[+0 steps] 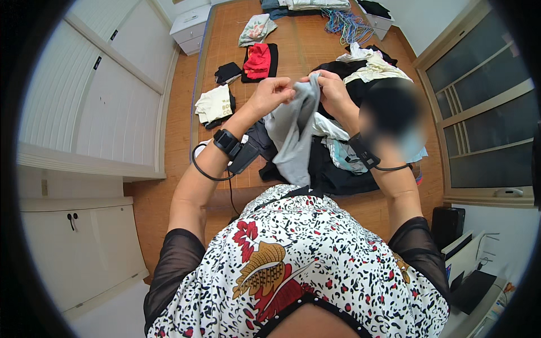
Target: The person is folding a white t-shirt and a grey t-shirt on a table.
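A light grey garment (293,132) hangs in front of me, held up near its top edge, its lower part drooping in loose folds. The fingers of my left hand (271,97) are pinched at its upper left edge. With my right hand (336,96) I grip its upper right corner between thumb and fingers. Beneath and behind it lie dark clothes (344,177) and a white and teal patterned piece (345,155). A folded cream shirt (213,104) rests left of my left hand. Each wrist wears a black strapped device.
The clothes are on a bed with a brown woven mat (304,53). Folded there are a red garment (258,61), a small black one (227,73) and a printed white one (257,30). A loose pile (377,67), partly blurred, lies right; tangled hangers (346,25) lie beyond. White cabinets (107,101) stand left.
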`<state>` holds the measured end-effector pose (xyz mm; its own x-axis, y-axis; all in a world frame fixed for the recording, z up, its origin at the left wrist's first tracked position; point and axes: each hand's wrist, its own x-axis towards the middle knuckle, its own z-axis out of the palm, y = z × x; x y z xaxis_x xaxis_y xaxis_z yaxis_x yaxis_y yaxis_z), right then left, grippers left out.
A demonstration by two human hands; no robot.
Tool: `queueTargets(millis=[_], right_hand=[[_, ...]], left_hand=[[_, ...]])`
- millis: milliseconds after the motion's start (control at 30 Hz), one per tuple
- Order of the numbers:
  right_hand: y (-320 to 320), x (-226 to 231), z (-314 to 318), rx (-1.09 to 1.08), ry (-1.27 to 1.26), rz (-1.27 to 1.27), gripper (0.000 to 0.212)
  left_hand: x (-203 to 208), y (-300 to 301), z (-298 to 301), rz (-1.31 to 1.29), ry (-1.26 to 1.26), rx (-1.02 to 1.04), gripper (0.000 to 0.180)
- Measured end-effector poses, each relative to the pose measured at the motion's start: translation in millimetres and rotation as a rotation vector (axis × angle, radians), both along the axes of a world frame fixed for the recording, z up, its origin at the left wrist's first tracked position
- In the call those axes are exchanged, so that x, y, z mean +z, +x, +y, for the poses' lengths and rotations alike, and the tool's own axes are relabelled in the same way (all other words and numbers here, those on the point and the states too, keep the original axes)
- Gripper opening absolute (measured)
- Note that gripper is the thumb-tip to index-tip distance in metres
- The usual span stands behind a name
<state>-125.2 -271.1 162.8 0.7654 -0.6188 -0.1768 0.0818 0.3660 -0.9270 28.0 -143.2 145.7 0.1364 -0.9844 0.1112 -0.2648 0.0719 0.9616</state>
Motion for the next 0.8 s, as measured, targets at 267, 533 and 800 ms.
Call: queueTargets(millis=[267,533,800], right_hand=[[8,-42,11,-0.073,-0.167,-0.016,0.012],[-9,-68,20,-0.086,-0.759,0.156,0.018],[-37,-48,11,0.228,-1.201,0.525,0.025]], left_hand=[[-28,-29,-4,-0.224,0.005,0.174,0.036],[-64,-44,10,-0.421,-0.079,0.349,0.026],[-76,-8,36,-0.395,0.208,0.453,0.023]])
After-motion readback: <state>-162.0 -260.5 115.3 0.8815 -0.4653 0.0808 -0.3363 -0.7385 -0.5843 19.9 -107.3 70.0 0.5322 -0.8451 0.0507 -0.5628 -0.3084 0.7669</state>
